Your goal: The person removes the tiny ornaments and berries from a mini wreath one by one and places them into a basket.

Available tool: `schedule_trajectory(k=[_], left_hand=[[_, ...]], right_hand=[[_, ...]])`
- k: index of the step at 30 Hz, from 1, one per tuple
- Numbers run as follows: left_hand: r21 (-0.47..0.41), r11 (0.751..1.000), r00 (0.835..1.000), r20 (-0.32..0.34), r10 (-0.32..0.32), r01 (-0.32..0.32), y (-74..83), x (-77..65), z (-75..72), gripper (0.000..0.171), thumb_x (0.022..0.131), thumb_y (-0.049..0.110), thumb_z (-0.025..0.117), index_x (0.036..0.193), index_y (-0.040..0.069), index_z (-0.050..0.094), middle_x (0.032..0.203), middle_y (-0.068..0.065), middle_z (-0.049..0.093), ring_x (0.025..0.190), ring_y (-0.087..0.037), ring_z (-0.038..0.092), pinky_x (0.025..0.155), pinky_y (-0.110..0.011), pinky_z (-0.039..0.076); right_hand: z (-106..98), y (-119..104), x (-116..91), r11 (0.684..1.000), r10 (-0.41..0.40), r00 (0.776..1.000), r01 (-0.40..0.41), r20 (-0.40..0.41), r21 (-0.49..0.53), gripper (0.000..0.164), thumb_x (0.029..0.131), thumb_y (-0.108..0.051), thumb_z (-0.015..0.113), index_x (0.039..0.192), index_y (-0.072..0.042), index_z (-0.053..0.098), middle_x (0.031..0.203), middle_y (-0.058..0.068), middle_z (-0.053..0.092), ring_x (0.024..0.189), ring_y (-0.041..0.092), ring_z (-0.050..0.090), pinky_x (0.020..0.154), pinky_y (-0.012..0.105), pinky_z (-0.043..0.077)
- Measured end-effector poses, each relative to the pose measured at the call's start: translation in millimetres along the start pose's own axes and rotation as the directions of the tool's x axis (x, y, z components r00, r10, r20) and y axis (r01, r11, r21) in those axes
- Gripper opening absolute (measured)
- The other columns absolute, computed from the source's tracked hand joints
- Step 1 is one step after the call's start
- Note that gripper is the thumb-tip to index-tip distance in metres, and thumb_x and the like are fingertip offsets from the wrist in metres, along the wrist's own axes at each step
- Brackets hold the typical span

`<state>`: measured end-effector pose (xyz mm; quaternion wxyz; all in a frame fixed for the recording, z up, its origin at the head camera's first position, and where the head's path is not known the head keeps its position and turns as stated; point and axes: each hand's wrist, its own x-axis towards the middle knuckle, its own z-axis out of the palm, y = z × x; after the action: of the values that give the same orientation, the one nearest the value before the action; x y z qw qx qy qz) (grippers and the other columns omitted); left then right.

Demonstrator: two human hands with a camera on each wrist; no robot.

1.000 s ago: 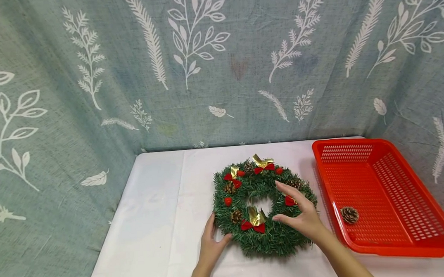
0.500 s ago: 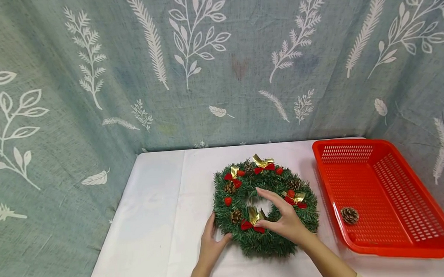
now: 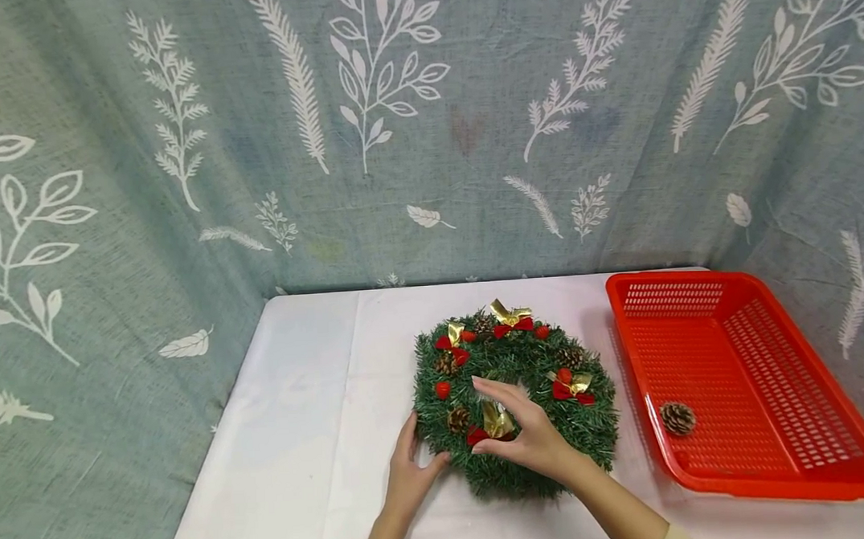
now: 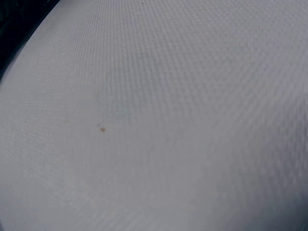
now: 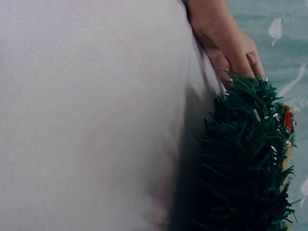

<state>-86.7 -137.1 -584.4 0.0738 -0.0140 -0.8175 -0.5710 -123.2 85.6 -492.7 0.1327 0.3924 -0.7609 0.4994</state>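
A green wreath (image 3: 591,435) lies on the white-covered table, trimmed with pine cones, red berries and red-and-gold bows. My left hand (image 3: 407,481) rests against its lower left edge, thumb and fingers spread; the right wrist view also catches this hand (image 5: 228,43) touching the green bristles. Over the wreath's middle hovers my right hand (image 3: 526,438), thumb and forefinger wide apart with nothing between them. It partly covers the front red-and-gold bow (image 3: 496,419) and the centre hole. Only tablecloth (image 4: 154,115) fills most of the left wrist view.
A red plastic basket (image 3: 637,405) stands right of the wreath, with a pine cone (image 3: 677,418) and a small red piece (image 3: 682,458) inside. A grey-green leaf-print curtain (image 3: 465,204) hangs behind the table (image 3: 293,404).
My right hand has moved left across the wreath, from its right side to above the front bow, uncovering the right-hand bow. The left hand and the wreath have stayed in place.
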Motion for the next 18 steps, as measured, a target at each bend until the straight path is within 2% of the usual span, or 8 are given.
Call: schedule_trajectory(k=[3, 9, 15, 18], left_hand=[[0.001, 1.000, 1.000, -0.001, -0.002, 0.002, -9.9, 0.2, 1.4, 0.090, 0.075, 0.015, 0.080, 0.145, -0.005, 0.028, 0.149, -0.024, 0.031, 0.135, -0.038, 0.034, 0.112, -0.035, 0.033], [-0.026, 1.000, 1.000, 0.012, 0.009, -0.009, -11.9, 0.4, 1.9, 0.092, 0.076, 0.022, 0.080, 0.146, -0.004, 0.026, 0.150, -0.023, 0.029, 0.136, -0.038, 0.031, 0.112, -0.038, 0.031], [-0.026, 1.000, 1.000, 0.031, 0.001, 0.000, -11.7, -0.6, 1.3, 0.091, 0.078, 0.022, 0.078, 0.146, -0.004, 0.024, 0.151, -0.023, 0.026, 0.138, -0.038, 0.029, 0.112, -0.045, 0.032], [-0.014, 1.000, 0.999, 0.034, -0.012, 0.013, -12.2, -0.4, 0.6, 0.090, 0.078, 0.020, 0.078, 0.146, -0.003, 0.024, 0.151, -0.023, 0.026, 0.138, -0.038, 0.028, 0.112, -0.045, 0.032]], right_hand=[[5, 1, 2, 0.999, -0.027, 1.000, 0.028, 0.008, -0.019, 0.084, 0.065, -0.017, 0.086, 0.137, 0.000, 0.046, 0.136, 0.018, 0.050, 0.127, 0.024, 0.047, 0.109, 0.031, 0.042], [18, 6, 4, 1.000, -0.024, 0.998, 0.024, 0.059, 0.001, 0.084, 0.062, -0.012, 0.087, 0.135, 0.003, 0.047, 0.131, 0.025, 0.052, 0.121, 0.033, 0.048, 0.104, 0.036, 0.048], [29, 10, 2, 1.000, -0.027, 0.993, 0.027, 0.111, 0.003, 0.080, 0.069, -0.019, 0.083, 0.138, -0.004, 0.045, 0.133, 0.017, 0.053, 0.123, 0.027, 0.049, 0.101, 0.039, 0.050], [33, 10, 2, 1.000, -0.017, 0.991, 0.018, 0.130, -0.012, 0.076, 0.072, -0.024, 0.082, 0.137, -0.003, 0.047, 0.135, 0.014, 0.053, 0.124, 0.025, 0.049, 0.101, 0.041, 0.049]])
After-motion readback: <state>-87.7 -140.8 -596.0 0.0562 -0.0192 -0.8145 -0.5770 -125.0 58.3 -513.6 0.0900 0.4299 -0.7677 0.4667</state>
